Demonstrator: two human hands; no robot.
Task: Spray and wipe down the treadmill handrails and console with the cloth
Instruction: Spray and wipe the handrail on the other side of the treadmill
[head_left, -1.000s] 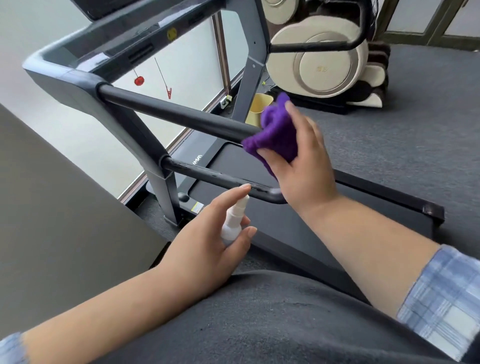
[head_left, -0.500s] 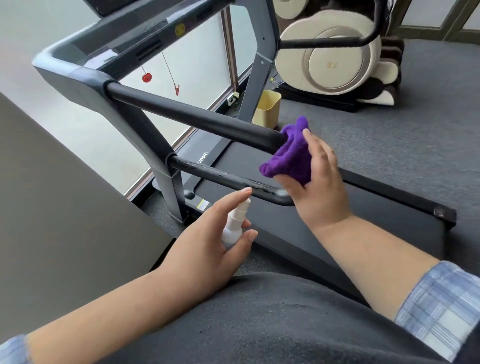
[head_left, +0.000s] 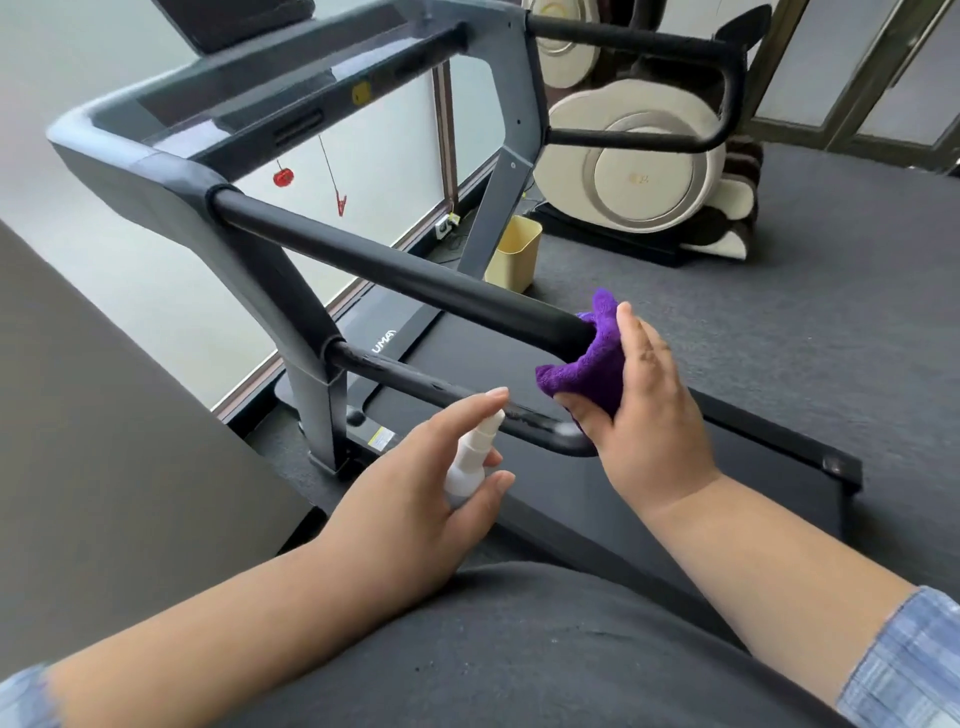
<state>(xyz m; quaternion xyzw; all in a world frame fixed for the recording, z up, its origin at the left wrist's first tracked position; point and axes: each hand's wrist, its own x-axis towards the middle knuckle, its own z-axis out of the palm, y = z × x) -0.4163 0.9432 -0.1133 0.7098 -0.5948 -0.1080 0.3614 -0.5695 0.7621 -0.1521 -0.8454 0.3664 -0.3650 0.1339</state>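
Right at the near end of the treadmill's upper handrail (head_left: 395, 267), the right hand (head_left: 641, 415) has a purple cloth (head_left: 589, 364) bunched up and pressed around the rounded tip of the bar, fingers curled over the far side of the cloth and the thumb tucked under it. So that hand is holding the cloth, and the cloth is touching the rail end.

Just left of that and a bit nearer, the left hand (head_left: 415, 488) grips a small white spray bottle (head_left: 470, 462), fingers wrapped round the body and the index finger lying along the top over the nozzle. The nozzle points toward the thinner lower handrail (head_left: 441, 387), which looks scuffed or wet along its top, can't really tell which. The bottle sits just beside that lower bar, and I can't tell whether it touches.

Both rails run from the grey upright on the left toward the hands. The console (head_left: 249, 98) is up at the far left, dark and tilted, well apart from both hands. The black running belt (head_left: 753, 467) stretches out under the right hand.

Farther back there's a pale yellow bin (head_left: 514, 254) on the grey carpet beside the far upright, and a cream massage chair (head_left: 639, 166) at the far right. A red safety clip (head_left: 340, 202) dangles on a cord below the console. Plaid sleeves show on both arms at the near edge.
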